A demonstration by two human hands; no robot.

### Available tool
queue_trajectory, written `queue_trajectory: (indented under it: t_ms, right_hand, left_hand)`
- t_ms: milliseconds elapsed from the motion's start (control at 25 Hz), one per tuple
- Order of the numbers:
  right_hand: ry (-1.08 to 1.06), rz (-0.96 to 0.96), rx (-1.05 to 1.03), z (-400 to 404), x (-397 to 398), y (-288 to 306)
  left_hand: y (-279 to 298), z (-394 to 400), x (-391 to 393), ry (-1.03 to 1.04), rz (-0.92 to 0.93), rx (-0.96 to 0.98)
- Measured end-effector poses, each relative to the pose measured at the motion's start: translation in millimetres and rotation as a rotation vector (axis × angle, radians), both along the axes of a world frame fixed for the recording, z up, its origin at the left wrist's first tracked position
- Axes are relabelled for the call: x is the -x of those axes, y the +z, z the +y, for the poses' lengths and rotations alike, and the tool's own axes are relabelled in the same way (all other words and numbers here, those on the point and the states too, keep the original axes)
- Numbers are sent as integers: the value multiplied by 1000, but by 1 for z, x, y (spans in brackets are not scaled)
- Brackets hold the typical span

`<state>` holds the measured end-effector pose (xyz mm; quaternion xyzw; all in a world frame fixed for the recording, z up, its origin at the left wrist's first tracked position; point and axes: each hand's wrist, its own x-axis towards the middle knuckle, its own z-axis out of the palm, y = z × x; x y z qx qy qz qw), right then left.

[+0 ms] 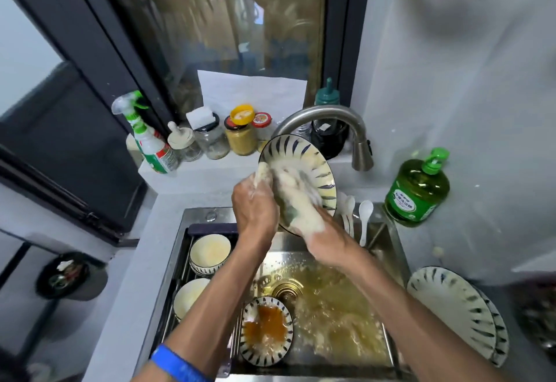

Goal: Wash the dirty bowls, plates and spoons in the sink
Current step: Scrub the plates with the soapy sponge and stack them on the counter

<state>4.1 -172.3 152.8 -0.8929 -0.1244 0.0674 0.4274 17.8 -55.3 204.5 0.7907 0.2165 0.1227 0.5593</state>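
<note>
Above the sink [388,249], just under the faucet [358,140], the plate [304,152] is being scrubbed. It's standing on edge, tilted, face toward the camera and slightly right, back toward the window; a round plate has no real long axis, so what matters is that the disc plane is running near upright with the top rim leaning away.

Left hand [255,204] is gripping the left rim, thumb curled over the edge and foamy; the other fingers are behind the plate, so I cannot tell how they lie. Right hand [325,240] is pressing a soapy sponge [296,201] into the plate face. Motion blur and foam are hiding those fingers, so spread or together is unclear; they look wrapped on the sponge.

Doing this step well, my read:
- keeping the left grip firm, since a soapy rim is slipping risk over a steel basin
- working the sponge in circles from centre to rim, then flipping for the back
- holding the plate low over the basin so drips are landing inside

Still waiting: a saucy plate [266,330] in the basin, spoons [352,216] leaning at the back corner. Bowls [209,253] are sitting in the left rack, plates [451,306] stacking on the right counter.
</note>
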Motion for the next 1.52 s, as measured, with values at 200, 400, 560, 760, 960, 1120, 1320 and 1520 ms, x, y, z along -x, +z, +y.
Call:
queue_trajectory:
  t_ms: [200,400,560,760,960,1120,1320,1520]
  right_hand:
    - [-107,4,1,-12,5,3]
    - [38,-58,26,-23,12,8]
    - [-214,15,102,-22,14,-4]
    - [-473,17,-69,-23,15,5]
    - [-563,96,-187,-16,16,2]
    - [-428,84,-200,-5,17,7]
    - [-264,-60,28,6,18,8]
    - [-188,-1,45,10,14,5]
  left_hand:
    - [7,-8,6,-25,-16,-55]
    - [-2,-9,2,-44,-12,54]
    - [0,-6,3,-54,-46,94]
    - [1,-10,7,-50,-43,131]
    - [-11,-8,10,-51,13,193]
    - [-20,-6,17,-45,7,280]
    - [-20,-6,22,43,13,408]
    - [-22,-2,23,30,17,425]
